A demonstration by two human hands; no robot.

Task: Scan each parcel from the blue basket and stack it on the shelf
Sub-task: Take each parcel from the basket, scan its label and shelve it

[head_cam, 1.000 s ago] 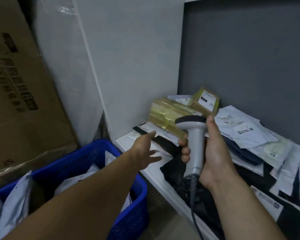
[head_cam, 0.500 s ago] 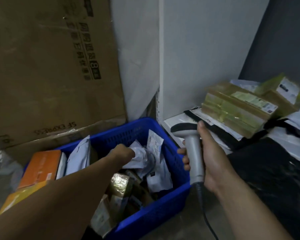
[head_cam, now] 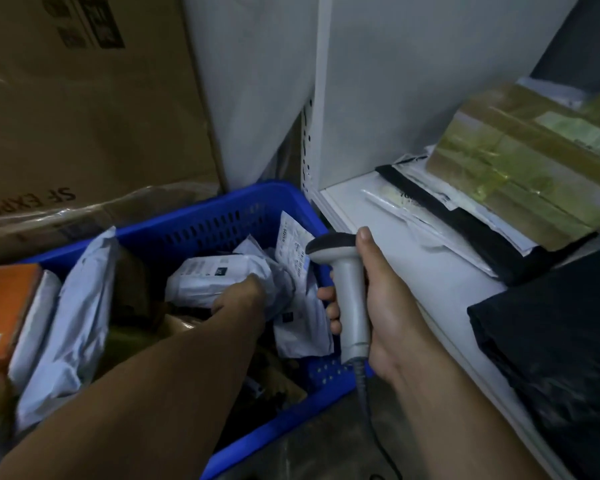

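Setting: storage corner, big cardboard carton behind blue basket, white shelf just right of basket.
Left hand: down inside basket, fingers closed on white poly parcel near basket's back-right corner; parcel not yet lifted clear.
Right hand: fingers wrapped round grey scanner, held over basket's right rim, head pointing toward parcel.
Done: shelf already carries taped box on flat mailers, plus black bag, all right of basket.
Left: basket well stocked w/ mailers, boxes; orange box at its left end. Judged: early-to-mid run, many scans to go.
Step now: pick, then scan.
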